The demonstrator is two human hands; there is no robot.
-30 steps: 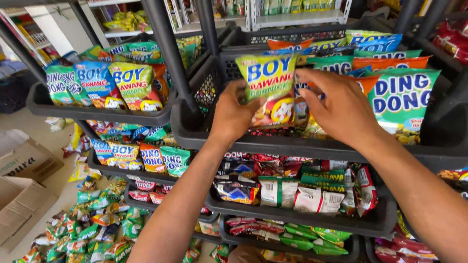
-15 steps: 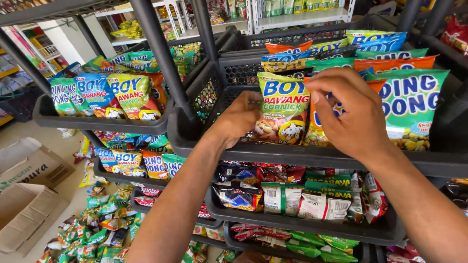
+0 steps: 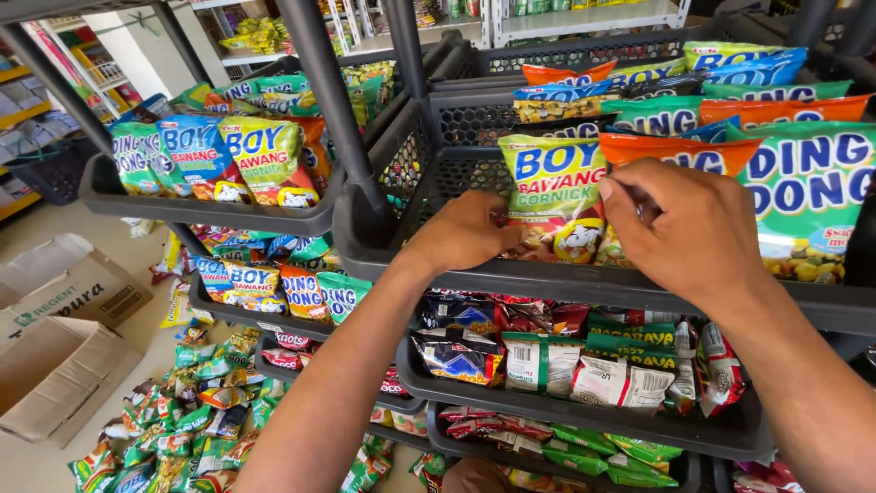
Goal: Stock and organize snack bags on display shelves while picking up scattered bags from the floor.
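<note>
Both my hands are at the front of a dark plastic shelf tray (image 3: 584, 283) on a rack. My left hand (image 3: 465, 233) grips the lower left edge of a yellow-green snack bag (image 3: 557, 187) with blue and red lettering, standing upright in the tray. My right hand (image 3: 684, 228) pinches the same bag's right side, its fingers partly behind an orange-topped bag (image 3: 684, 151). A green snack bag (image 3: 812, 201) stands just right of my right hand. More bags in several colours fill the tray behind.
A second tray (image 3: 201, 208) of similar bags sits to the left, past a dark slanted rack post (image 3: 333, 110). Lower trays (image 3: 566, 411) hold assorted packets. Many loose packets (image 3: 192, 411) lie on the floor beside open cardboard boxes (image 3: 55, 356). White shelving stands behind.
The yellow-green bag has come down from raised in my hands to standing in the tray's front row. Both hands lowered with it and still hold its sides.
</note>
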